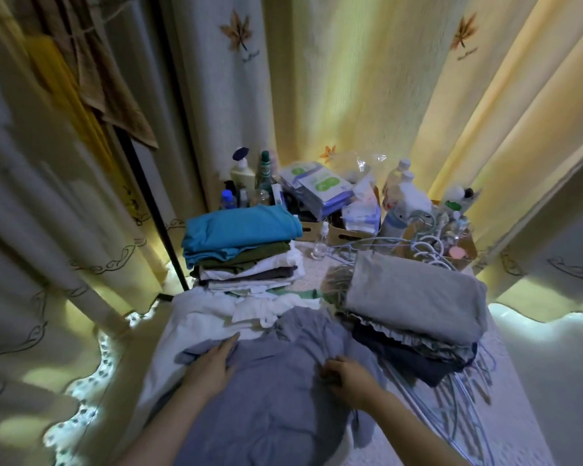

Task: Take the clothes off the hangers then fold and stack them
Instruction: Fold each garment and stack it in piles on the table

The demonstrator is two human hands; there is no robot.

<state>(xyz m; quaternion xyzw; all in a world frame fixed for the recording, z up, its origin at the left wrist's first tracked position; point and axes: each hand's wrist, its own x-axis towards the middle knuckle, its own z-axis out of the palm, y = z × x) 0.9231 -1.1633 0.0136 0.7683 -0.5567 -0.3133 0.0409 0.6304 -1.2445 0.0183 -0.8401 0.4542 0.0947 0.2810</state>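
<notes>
A grey-blue garment (pixel 273 391) lies spread in front of me on the table, over white clothes (pixel 196 317). My left hand (pixel 212 361) rests flat on its left part with fingers straight. My right hand (pixel 344 375) pinches a fold of the same garment, fingers curled. A stack of folded clothes (pixel 243 250) with a teal piece on top stands at the back left. A second pile (pixel 414 301), topped by a folded grey piece over dark clothes, sits to the right. Bare light-blue wire hangers (pixel 458 398) lie under and beside that pile.
Bottles (pixel 243 176), tissue packs (pixel 317 186) and cardboard boxes (pixel 347 230) crowd the back of the table. More hangers (pixel 424 243) lie by the right box. Pale curtains (pixel 350 79) hang all around. A dark pole (pixel 152 213) stands at the left, with towels (pixel 115 95) above it.
</notes>
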